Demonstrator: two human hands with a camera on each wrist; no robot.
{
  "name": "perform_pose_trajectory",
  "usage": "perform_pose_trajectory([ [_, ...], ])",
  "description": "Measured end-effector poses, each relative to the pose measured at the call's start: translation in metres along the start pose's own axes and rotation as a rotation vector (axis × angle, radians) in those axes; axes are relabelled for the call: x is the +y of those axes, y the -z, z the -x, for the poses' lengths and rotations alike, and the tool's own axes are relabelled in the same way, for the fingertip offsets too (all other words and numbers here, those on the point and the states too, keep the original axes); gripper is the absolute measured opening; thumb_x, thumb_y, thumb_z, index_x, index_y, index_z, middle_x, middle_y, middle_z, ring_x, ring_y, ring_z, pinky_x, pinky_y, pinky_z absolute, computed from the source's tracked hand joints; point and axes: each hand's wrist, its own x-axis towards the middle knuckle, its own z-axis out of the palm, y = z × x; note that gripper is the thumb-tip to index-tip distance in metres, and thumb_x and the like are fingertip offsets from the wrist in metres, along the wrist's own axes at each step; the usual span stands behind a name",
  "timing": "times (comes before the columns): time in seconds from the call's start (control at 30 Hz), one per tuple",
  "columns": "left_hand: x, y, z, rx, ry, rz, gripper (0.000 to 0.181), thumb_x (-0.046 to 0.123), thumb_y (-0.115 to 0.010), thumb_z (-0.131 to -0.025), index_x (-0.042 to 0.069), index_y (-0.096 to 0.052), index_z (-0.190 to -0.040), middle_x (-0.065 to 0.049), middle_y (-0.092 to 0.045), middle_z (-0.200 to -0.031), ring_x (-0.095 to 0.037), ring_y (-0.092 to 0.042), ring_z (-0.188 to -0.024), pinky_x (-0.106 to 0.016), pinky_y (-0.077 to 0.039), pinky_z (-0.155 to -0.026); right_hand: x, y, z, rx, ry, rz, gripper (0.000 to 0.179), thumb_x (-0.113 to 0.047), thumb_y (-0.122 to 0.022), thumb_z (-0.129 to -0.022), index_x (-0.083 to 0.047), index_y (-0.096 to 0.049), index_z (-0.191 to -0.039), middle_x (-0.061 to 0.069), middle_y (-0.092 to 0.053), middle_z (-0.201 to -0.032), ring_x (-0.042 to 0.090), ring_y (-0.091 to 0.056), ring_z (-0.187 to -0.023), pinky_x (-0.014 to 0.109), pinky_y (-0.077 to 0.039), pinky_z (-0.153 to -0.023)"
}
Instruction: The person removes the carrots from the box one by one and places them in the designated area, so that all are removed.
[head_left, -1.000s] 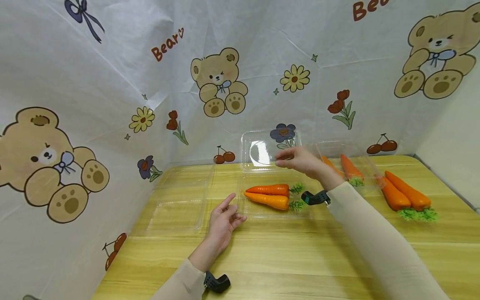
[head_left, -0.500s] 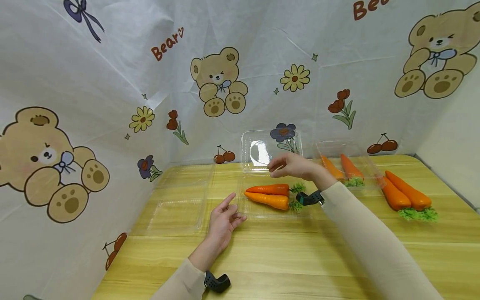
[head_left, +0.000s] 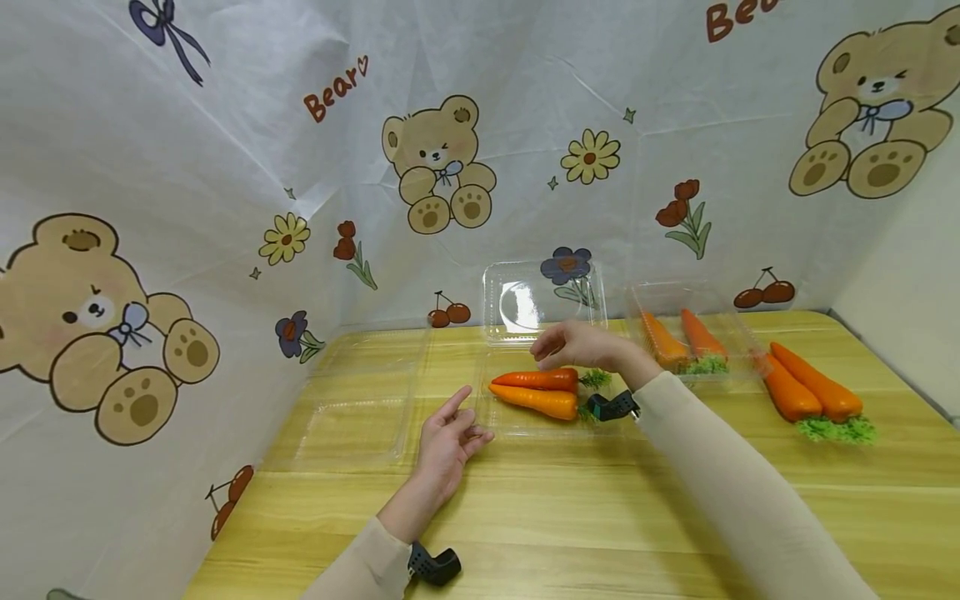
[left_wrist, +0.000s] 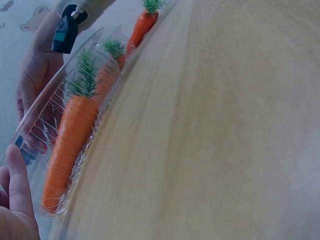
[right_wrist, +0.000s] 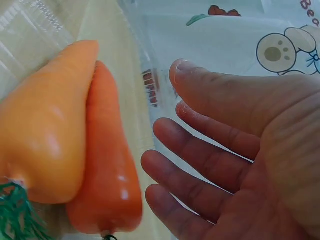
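Observation:
In the head view a clear plastic box (head_left: pixel 551 432) stands mid-table with its hinged lid (head_left: pixel 501 287) raised at the back. Two toy carrots, one red-orange (head_left: pixel 536 379) and one lighter orange (head_left: pixel 536 403), lie side by side in it, green tops to the right. My left hand (head_left: pixel 442 450) is at the box's left front corner, fingers relaxed. In the left wrist view its finger (left_wrist: pixel 19 187) comes right at the box's rim. Over the back of the box my right hand (head_left: pixel 581 346) hovers with bent, spread fingers; the right wrist view shows nothing between them.
At left sits another clear open box (head_left: pixel 352 433). Behind on the right, a clear box (head_left: pixel 738 371) contains two carrots (head_left: pixel 703 333). Two more carrots (head_left: pixel 817 383) lie on the table at far right. A bear-printed cloth (head_left: pixel 510 125) hangs behind and at left.
My right hand has come down and slightly left, from in front of the raised lid to just above the carrots. My left hand has stayed at the box corner.

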Motion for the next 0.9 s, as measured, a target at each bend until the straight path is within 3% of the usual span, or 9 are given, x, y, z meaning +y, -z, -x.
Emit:
perform_pose_trajectory([
  [0.37, 0.000, 0.000, 0.000, -0.005, -0.002, 0.001, 0.053, 0.002, -0.049, -0.107, 0.007, -0.039, -0.159, 0.000, -0.046, -0.103, -0.010, -0.062, -0.074, -0.028, -0.066, -0.079, 0.008, -0.014, -0.011, -0.027, -0.016, 0.021, 0.040, -0.011, -0.078, -0.091, 0.004, -0.067, -0.127, 0.017, -0.072, -0.124, 0.023, -0.067, -0.112, 0.040, -0.056, -0.106],
  [0.9, 0.000, 0.001, 0.001, -0.017, 0.002, 0.010, 0.054, 0.003, -0.049, -0.107, 0.007, -0.037, -0.160, 0.001, -0.044, -0.103, -0.010, -0.061, -0.075, -0.030, -0.065, -0.082, 0.015, -0.023, -0.012, -0.047, -0.054, 0.015, 0.037, -0.005, -0.078, -0.088, 0.000, -0.071, -0.124, 0.014, -0.073, -0.123, 0.023, -0.068, -0.112, 0.041, -0.056, -0.107],
])
